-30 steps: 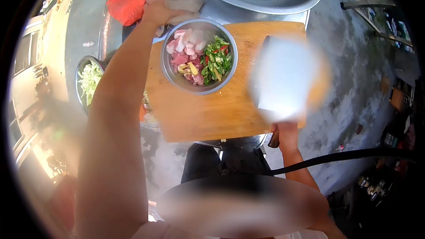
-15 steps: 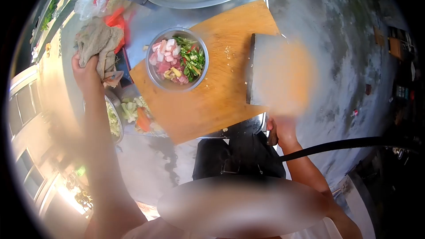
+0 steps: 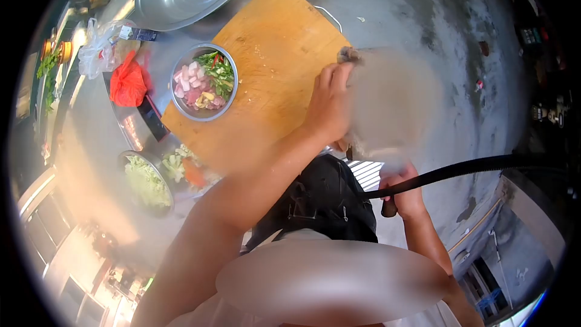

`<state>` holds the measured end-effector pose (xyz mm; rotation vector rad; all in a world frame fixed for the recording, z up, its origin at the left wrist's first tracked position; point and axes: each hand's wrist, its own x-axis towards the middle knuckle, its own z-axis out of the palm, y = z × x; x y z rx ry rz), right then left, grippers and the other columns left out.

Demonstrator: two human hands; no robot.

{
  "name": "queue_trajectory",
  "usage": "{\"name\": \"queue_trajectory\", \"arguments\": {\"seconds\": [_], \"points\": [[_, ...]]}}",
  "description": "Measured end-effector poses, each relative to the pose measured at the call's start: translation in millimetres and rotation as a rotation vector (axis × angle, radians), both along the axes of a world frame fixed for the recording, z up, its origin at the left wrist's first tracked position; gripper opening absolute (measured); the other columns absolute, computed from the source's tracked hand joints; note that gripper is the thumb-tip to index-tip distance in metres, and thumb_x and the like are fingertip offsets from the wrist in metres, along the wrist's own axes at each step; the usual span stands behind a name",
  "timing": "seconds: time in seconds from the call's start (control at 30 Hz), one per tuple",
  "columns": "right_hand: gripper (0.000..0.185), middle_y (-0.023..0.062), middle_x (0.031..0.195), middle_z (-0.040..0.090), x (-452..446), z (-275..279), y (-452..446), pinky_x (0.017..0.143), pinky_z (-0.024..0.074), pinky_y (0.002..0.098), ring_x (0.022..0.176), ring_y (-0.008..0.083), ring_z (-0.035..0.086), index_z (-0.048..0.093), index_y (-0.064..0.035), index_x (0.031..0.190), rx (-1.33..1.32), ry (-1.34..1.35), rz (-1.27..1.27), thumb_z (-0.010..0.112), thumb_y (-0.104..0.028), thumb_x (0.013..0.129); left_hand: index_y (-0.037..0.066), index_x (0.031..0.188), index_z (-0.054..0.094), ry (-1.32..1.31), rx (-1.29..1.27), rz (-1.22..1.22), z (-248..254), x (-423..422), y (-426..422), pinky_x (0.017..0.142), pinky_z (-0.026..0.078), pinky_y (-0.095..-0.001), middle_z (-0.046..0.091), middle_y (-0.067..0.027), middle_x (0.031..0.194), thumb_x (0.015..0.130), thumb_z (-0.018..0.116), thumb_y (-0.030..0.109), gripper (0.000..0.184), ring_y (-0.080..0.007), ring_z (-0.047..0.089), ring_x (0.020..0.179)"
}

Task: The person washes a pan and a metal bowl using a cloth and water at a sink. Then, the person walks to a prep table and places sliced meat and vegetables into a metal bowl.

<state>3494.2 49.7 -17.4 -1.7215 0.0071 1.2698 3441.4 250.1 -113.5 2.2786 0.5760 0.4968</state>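
Note:
In the head view, my right hand point(image 3: 404, 192) grips the wooden handle of a cleaver point(image 3: 389, 207), held off the right edge of the wooden cutting board point(image 3: 284, 36). My left hand point(image 3: 330, 106) is closed on a grey-beige rag point(image 3: 348, 54), pressed at the cleaver's blade. The rag and a blurred patch hide most of the blade. Left of my left forearm, a metal bowl point(image 3: 173, 104) on the board contains diced pale and pink meat point(image 3: 190, 79), chopped green and red peppers point(image 3: 219, 79) and yellowish pieces.
A large metal basin point(image 3: 145, 15) stands behind the board. At left are a red plastic bag point(image 3: 128, 83), a clear plastic bag point(image 3: 97, 51) and a bowl of shredded pale-green vegetable point(image 3: 146, 181). Vegetable scraps point(image 3: 175, 163) lie nearby. A black strap point(image 3: 460, 174) crosses above my right wrist.
My left hand has carried the rag from beside the red bag across to the cleaver's blade. The view has shifted, so the board and bowl appear farther left.

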Motion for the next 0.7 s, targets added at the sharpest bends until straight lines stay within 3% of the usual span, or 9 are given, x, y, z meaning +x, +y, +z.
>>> {"name": "queue_trajectory", "arguments": {"seconds": [0.1,0.17,0.23,0.33,0.37,0.47,0.57,0.63,0.7], "points": [[0.014,0.0047,0.059,0.045,-21,19,-37,0.037,0.0379,0.0235,0.04,0.0114,0.045,0.042,-0.0058,0.09,0.063,0.088,-0.13,0.053,-0.007,0.081,0.004,0.11,0.057,-0.12,-0.21,0.089,-3,42,19,0.091,0.041,-0.0433,0.048,-0.0162,0.114,0.078,0.054,0.002,0.033,-0.0358,0.048,0.105],[0.022,0.0052,0.059,0.045,-39,29,-61,0.038,0.0383,0.0237,0.041,0.0117,0.045,0.043,-0.0049,0.099,0.168,0.078,-0.279,0.054,-0.006,0.08,0.001,0.114,0.053,-0.145,-0.984,0.19,-23,64,37,0.084,0.046,-0.0413,0.054,-0.015,0.111,0.086,0.051,0.008,0.029,-0.0311,0.055,0.098],[0.031,0.0057,0.059,0.045,-48,38,-70,0.038,0.0387,0.0239,0.042,0.0119,0.046,0.043,-0.0041,0.108,0.282,0.074,-0.427,0.056,-0.006,0.08,0.002,0.118,0.05,-0.172,-1.391,0.401,-7,60,43,0.082,0.049,-0.0384,0.057,-0.0144,0.109,0.091,0.048,0.014,0.029,-0.0264,0.058,0.097],[0.076,0.0076,0.067,0.05,-32,57,-82,0.043,0.0424,0.0245,0.047,0.0126,0.049,0.023,-0.0105,0.141,0.562,0.203,-0.418,0.059,-0.002,0.075,0.002,0.119,0.045,-0.335,-1.525,0.355,27,46,40,0.08,0.051,-0.036,0.057,-0.0143,0.109,0.091,0.051,0.013,0.031,-0.0221,0.059,0.098],[0.076,0.0113,0.083,0.057,-20,54,-96,0.064,0.0471,0.028,0.067,0.0151,0.057,0.025,-0.0121,0.144,0.159,0.03,-0.193,0.06,-0.001,0.077,0.002,0.119,0.045,-0.326,-1.53,0.329,40,46,32,0.08,0.051,-0.036,0.057,-0.0143,0.109,0.091,0.051,0.013,0.031,-0.0221,0.059,0.098],[0.066,0.0135,0.087,0.057,-6,40,-95,0.069,0.0464,0.0333,0.074,0.0262,0.057,0.041,-0.0231,0.137,-0.136,-0.863,0.554,0.052,0.004,0.077,-0.001,0.117,0.05,-0.297,-1.265,-0.099,76,34,7,0.083,0.049,-0.037,0.057,-0.0134,0.109,0.088,0.056,0.016,0.034,-0.0233,0.059,0.098],[0.063,0.0122,0.09,0.058,-5,54,-62,0.071,0.048,0.0361,0.078,0.0308,0.058,0.05,-0.0266,0.13,-0.499,-0.741,0.815,0.054,0.001,0.074,0.006,0.111,0.06,-0.094,-0.509,-0.494,114,22,-44,0.087,0.046,-0.0389,0.052,-0.0128,0.115,0.079,0.065,0.018,0.035,-0.027,0.054,0.104],[0.057,0.0127,0.091,0.058,-3,32,-68,0.07,0.0486,0.0379,0.08,0.0318,0.059,0.056,-0.0248,0.123,-0.17,-1.113,0.832,0.055,0.001,0.072,0.013,0.107,0.063,-0.202,-0.089,-0.614,97,23,-79,0.087,0.045,-0.0356,0.05,-0.0123,0.114,0.072,0.067,0.017,0.036,-0.028,0.051,0.105],[0.057,0.0133,0.099,0.06,-3,43,-56,0.067,0.0495,0.0384,0.077,0.0308,0.06,0.059,-0.0245,0.12,-0.195,-0.927,0.832,0.057,0.001,0.069,0.015,0.106,0.064,-0.08,-0.024,-0.574,85,28,-79,0.086,0.045,-0.0345,0.05,-0.012,0.113,0.071,0.067,0.017,0.035,-0.0279,0.051,0.105]]}}
